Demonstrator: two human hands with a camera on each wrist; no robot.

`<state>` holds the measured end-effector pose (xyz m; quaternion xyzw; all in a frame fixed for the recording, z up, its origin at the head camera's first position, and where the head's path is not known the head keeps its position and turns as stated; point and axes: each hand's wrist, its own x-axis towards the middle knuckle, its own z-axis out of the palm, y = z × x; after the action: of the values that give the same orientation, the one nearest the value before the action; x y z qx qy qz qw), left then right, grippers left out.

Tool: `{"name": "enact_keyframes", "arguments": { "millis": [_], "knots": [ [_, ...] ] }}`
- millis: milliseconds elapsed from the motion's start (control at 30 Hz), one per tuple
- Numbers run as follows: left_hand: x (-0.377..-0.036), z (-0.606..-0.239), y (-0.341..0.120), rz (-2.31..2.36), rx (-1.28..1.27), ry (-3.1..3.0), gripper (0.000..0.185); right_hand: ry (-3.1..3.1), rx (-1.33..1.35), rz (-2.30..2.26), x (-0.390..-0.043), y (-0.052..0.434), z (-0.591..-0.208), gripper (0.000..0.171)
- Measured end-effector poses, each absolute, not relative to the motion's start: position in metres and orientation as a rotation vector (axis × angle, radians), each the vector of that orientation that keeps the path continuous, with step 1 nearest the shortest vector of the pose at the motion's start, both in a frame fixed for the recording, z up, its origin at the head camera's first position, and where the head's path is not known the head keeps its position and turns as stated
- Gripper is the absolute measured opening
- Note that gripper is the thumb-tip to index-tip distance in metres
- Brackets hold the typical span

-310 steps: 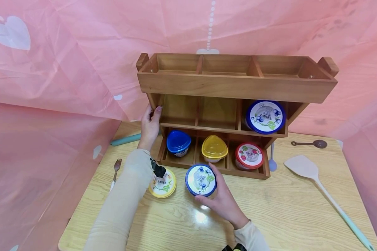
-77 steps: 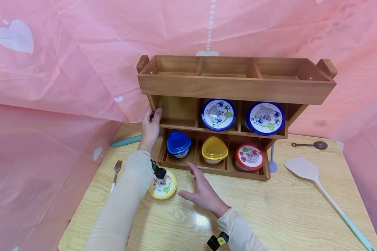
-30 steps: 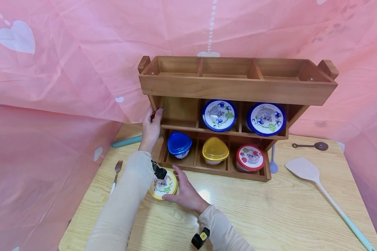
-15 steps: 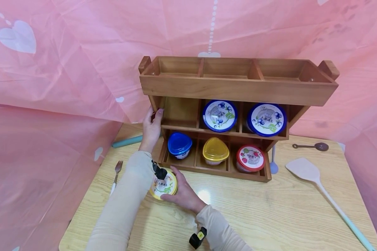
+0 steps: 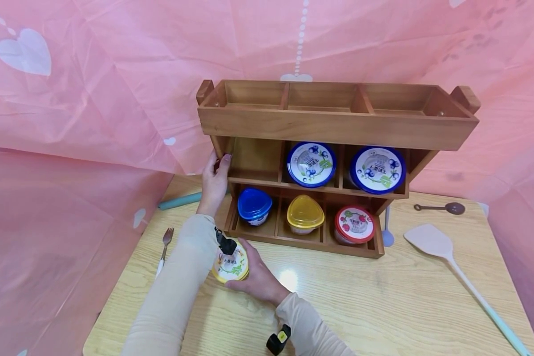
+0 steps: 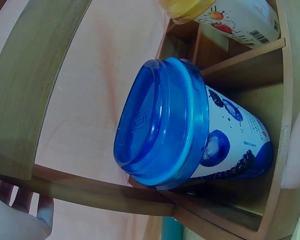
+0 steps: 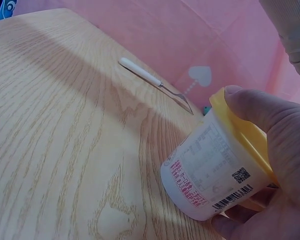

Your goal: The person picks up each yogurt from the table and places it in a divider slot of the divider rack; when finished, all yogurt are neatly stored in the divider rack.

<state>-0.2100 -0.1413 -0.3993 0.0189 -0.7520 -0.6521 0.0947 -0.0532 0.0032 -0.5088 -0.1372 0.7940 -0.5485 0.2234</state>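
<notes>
My right hand grips a white cup with a yellow lid just in front of the wooden rack; in the right wrist view the cup is tilted and lifted off the table, with the thumb on the lid's rim. My left hand holds the left side post of the rack at the middle shelf. The middle shelf's left compartment is vacant; two blue-lidded cups fill the other two. The bottom shelf holds a blue-lidded cup, a yellow-lidded one and a red-lidded one.
A fork lies at the table's left. A teal handle lies behind the left hand. A pale spatula, a brown spoon and a blue spoon lie right of the rack. Pink sheeting surrounds the table.
My right hand reached left to the yellow-lidded cup, closed round it and has tipped it up off the table. The left hand has stayed on the rack.
</notes>
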Motion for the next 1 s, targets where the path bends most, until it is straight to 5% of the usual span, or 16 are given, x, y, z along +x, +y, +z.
{"name": "enact_keyframes", "arguments": {
  "millis": [367, 600, 1000],
  "knots": [
    [-0.216, -0.412, -0.144, -1.906, 0.049, -2.216, 0.051, 2.2, -0.363, -1.501, -0.053, 0.002, -0.51, 0.108],
    [-0.197, -0.379, -0.137, -1.942, 0.071, -2.248, 0.051, 2.21, -0.339, -1.505, -0.052, 0.001, -0.51, 0.107],
    [-0.196, -0.378, -0.137, -1.927, 0.054, -2.244, 0.052, 2.265, -0.342, -1.527, -0.049, 0.008, -0.51, 0.108]
  ]
}}
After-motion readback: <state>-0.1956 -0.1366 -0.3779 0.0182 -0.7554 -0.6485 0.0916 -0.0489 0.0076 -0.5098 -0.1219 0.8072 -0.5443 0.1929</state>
